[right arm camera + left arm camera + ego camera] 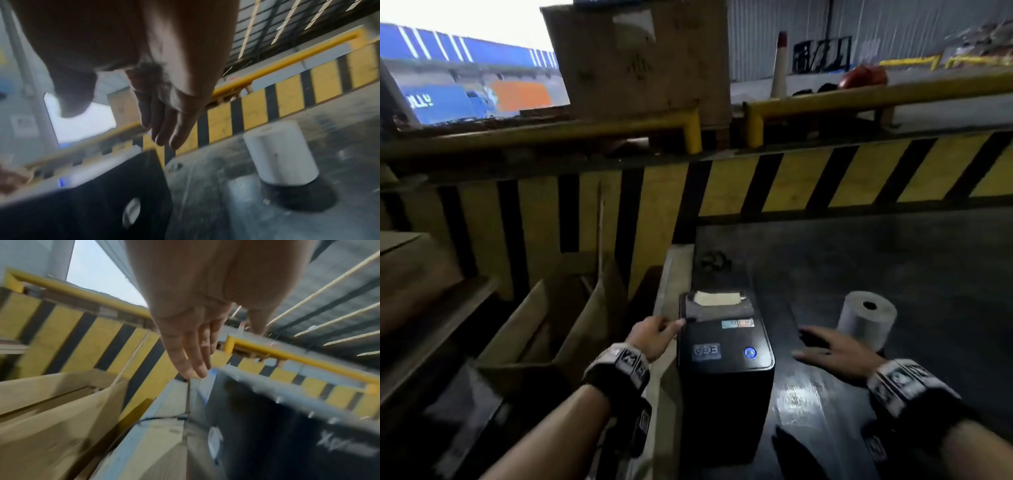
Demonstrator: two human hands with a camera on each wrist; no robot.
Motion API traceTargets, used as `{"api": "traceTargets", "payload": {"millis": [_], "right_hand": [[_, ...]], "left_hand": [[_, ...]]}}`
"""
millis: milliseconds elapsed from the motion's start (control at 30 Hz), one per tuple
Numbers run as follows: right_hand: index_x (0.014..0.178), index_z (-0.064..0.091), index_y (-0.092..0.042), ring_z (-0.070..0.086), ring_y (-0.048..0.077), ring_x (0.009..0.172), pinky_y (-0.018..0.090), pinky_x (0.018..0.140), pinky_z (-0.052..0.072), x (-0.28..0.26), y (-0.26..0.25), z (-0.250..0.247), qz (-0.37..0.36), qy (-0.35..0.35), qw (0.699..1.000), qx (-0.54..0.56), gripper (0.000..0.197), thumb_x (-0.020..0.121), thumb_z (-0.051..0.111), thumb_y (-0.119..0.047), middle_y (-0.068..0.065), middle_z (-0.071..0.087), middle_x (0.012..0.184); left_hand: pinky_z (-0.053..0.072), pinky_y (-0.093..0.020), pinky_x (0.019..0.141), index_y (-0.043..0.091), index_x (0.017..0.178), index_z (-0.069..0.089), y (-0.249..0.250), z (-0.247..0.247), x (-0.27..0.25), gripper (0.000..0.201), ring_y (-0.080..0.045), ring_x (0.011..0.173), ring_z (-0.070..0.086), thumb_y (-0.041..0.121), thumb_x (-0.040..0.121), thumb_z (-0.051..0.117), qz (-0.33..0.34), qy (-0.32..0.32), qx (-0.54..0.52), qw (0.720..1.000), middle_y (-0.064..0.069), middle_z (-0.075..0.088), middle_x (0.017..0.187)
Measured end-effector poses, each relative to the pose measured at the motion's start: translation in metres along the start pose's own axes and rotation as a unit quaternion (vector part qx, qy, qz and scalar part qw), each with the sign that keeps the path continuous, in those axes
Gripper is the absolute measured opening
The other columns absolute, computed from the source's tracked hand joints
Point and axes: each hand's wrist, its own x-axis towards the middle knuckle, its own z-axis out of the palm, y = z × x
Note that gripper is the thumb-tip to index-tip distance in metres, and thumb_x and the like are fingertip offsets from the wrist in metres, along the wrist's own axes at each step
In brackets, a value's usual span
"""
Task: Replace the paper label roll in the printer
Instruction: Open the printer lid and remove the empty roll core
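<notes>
A black label printer [724,353] stands on the dark table, with a lit blue button on top and paper showing in its rear slot. My left hand [654,334] reaches to the printer's upper left edge, fingers straight, fingertips [197,369] at that edge. A white paper label roll [866,318] stands on end to the right of the printer [86,203]. My right hand [828,349] hovers flat between printer and roll [281,154], fingers [164,133] straight, holding nothing.
The dark metal table [893,267] backs onto a yellow-and-black striped barrier [825,178] with yellow rails. Open cardboard boxes [534,325] sit low at the left beyond the table edge. A thin black cable [160,418] runs along the printer's left side.
</notes>
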Motion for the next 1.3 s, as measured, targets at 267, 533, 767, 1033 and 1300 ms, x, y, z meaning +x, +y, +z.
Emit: {"api": "traceTargets", "payload": {"millis": [267, 533, 767, 1033, 1300], "right_hand": [[0.138, 0.032, -0.023, 0.045, 0.009, 0.124, 0.015, 0.098, 0.035, 0.040, 0.004, 0.052, -0.015, -0.112, 0.993, 0.024, 0.090, 0.064, 0.081, -0.036, -0.007, 0.049, 0.136], [0.127, 0.044, -0.034, 0.059, 0.015, 0.113, 0.040, 0.101, 0.046, 0.053, 0.031, 0.071, -0.019, -0.043, 0.999, -0.012, 0.107, 0.032, 0.071, -0.078, -0.007, 0.066, 0.120], [0.122, 0.049, -0.033, 0.060, 0.011, 0.110, 0.034, 0.100, 0.046, 0.038, 0.014, 0.067, -0.015, -0.025, 0.999, -0.039, 0.087, 0.046, 0.077, -0.063, -0.008, 0.066, 0.118], [0.124, 0.047, -0.027, 0.059, 0.015, 0.107, 0.028, 0.092, 0.045, 0.029, -0.005, 0.057, -0.012, -0.026, 0.996, -0.088, 0.069, 0.065, 0.073, -0.051, -0.005, 0.064, 0.116], [0.106, 0.062, -0.029, 0.058, 0.011, 0.090, 0.023, 0.076, 0.040, 0.055, -0.049, 0.010, -0.035, 0.006, 0.992, -0.118, 0.038, 0.080, 0.055, -0.055, -0.007, 0.063, 0.095]], "left_hand": [[0.043, -0.030, 0.088, 0.024, 0.132, 0.049, 0.010, 0.018, -0.018, 0.056, -0.020, 0.108, 0.055, 0.057, 0.086, 0.048, -0.009, -0.129, -0.085, 0.988, 0.000, 0.057, 0.118], [0.043, -0.034, 0.106, 0.034, 0.141, 0.027, -0.023, 0.023, -0.025, 0.096, -0.015, 0.124, 0.049, 0.046, 0.062, 0.081, 0.040, -0.218, -0.101, 0.970, 0.009, 0.050, 0.134], [0.034, -0.041, 0.113, 0.025, 0.146, 0.021, -0.019, 0.029, -0.025, 0.111, -0.018, 0.133, 0.041, 0.050, 0.056, 0.081, 0.062, -0.165, -0.048, 0.983, 0.002, 0.046, 0.144], [0.034, -0.035, 0.112, 0.026, 0.147, 0.016, -0.023, 0.024, -0.023, 0.098, -0.020, 0.133, 0.042, 0.047, 0.071, 0.074, 0.085, -0.176, -0.040, 0.980, -0.001, 0.044, 0.146], [0.049, -0.020, 0.081, 0.030, 0.123, 0.057, 0.005, -0.014, 0.001, 0.062, -0.010, 0.098, 0.063, 0.065, 0.072, 0.061, 0.077, -0.063, -0.104, 0.990, 0.006, 0.067, 0.107]]}}
